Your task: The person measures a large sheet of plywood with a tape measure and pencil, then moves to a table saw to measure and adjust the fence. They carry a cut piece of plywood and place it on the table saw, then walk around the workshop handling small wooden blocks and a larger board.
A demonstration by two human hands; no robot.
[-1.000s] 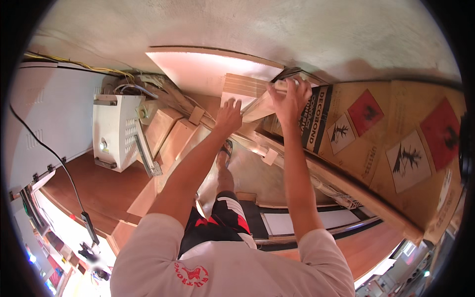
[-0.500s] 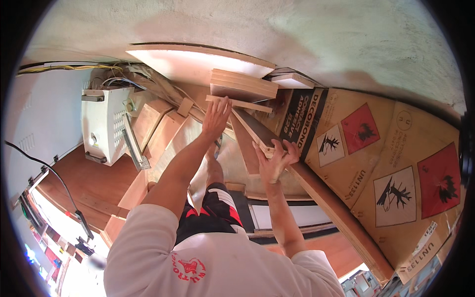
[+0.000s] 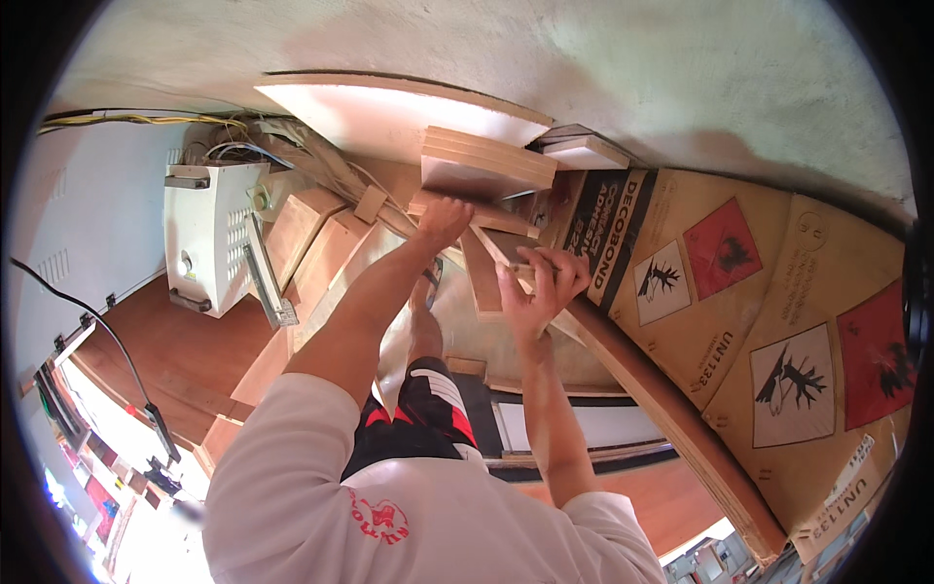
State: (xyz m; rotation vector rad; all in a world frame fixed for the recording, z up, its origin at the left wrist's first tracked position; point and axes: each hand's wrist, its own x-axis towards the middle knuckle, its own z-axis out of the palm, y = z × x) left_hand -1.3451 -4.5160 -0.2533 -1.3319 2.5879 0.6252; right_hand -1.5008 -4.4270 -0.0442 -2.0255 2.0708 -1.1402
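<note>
My left hand (image 3: 445, 220) grips the edge of a stack of short wooden boards (image 3: 486, 165) leaning near the wall. My right hand (image 3: 537, 290) is closed on a narrow wooden strip (image 3: 484, 275) that slants down in front of me. Under that hand a long plywood plank (image 3: 671, 414) runs diagonally toward the lower right. Both forearms reach up from a white shirt with a red print.
Large brown cardboard cartons (image 3: 778, 321) with red diamond hazard labels stand on the right. A white metal machine box (image 3: 206, 234) with cables sits at left, beside leaning wood panels (image 3: 311, 243). A rough plaster wall (image 3: 584, 68) fills the top. Reddish floor (image 3: 165, 350) lies lower left.
My right hand came down from the top of the boards and now holds a narrow strip lower down. My left hand stayed at the stack of boards.
</note>
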